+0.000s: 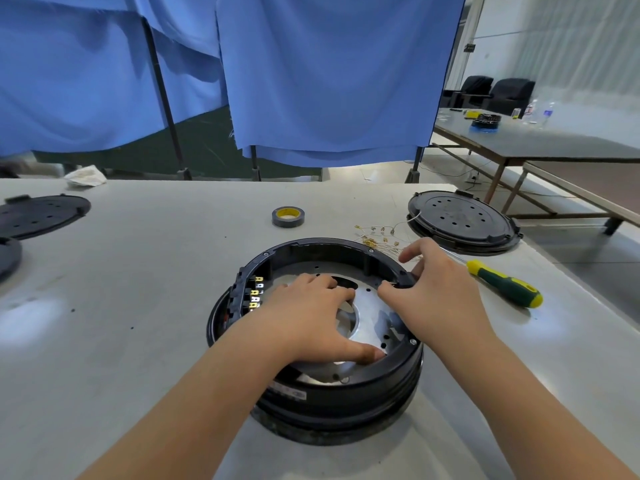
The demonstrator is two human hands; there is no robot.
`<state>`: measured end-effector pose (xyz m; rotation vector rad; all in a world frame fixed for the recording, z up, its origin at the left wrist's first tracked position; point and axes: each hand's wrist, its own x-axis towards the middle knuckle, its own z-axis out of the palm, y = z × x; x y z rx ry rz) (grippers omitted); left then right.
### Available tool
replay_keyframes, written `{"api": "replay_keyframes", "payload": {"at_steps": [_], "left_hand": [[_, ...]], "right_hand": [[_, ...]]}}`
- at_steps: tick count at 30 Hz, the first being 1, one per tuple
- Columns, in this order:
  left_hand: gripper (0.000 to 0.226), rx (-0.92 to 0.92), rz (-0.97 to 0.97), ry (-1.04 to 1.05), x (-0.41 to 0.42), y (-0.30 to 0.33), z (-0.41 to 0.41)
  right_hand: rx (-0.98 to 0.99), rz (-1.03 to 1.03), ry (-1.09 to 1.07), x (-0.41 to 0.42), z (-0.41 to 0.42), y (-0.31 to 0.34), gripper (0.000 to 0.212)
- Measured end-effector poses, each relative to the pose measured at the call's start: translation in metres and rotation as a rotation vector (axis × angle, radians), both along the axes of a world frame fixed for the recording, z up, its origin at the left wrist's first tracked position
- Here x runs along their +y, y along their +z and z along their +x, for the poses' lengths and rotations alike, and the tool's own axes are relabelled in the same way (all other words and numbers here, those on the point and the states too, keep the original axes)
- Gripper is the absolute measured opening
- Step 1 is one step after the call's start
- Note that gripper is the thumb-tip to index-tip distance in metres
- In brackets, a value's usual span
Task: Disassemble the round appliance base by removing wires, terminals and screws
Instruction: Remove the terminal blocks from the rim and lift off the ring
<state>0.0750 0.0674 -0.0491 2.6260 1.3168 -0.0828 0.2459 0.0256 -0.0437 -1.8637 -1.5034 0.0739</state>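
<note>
The round black appliance base (346, 400) stands on the grey table in front of me, its open top showing a silver metal plate (370, 306). My left hand (311, 317) lies spread on that plate, thumb near the front rim. My right hand (436, 282) grips the base's right rim, thumb inside and fingers over the outside. Brass terminals (256, 292) sit in a row inside the left wall. A heap of loose thin wires with brass terminals (377, 237) lies just behind the base.
A green and yellow screwdriver (502, 284) lies right of the base. A roll of grey tape (288, 216) sits behind it. Black round covers rest at the back right (462, 221) and far left (38, 214). Blue curtains hang beyond the table.
</note>
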Motion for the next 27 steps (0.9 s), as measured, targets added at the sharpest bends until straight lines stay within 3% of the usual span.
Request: {"api": "replay_keyframes", "payload": {"at_steps": [9, 23, 27], "left_hand": [[0.100, -0.005, 0.004, 0.003, -0.0014, 0.0005, 0.0000], [0.096, -0.002, 0.001, 0.001, -0.0021, 0.0015, 0.0007], [0.097, -0.010, -0.004, -0.001, -0.0021, 0.0013, 0.0002]], "right_hand": [[0.000, 0.028, -0.022, -0.0032, -0.0022, 0.0007, 0.020], [0.012, 0.040, -0.033, -0.0039, -0.0044, 0.0024, 0.019], [-0.109, -0.049, -0.029, -0.0029, -0.0062, 0.0095, 0.023]]}}
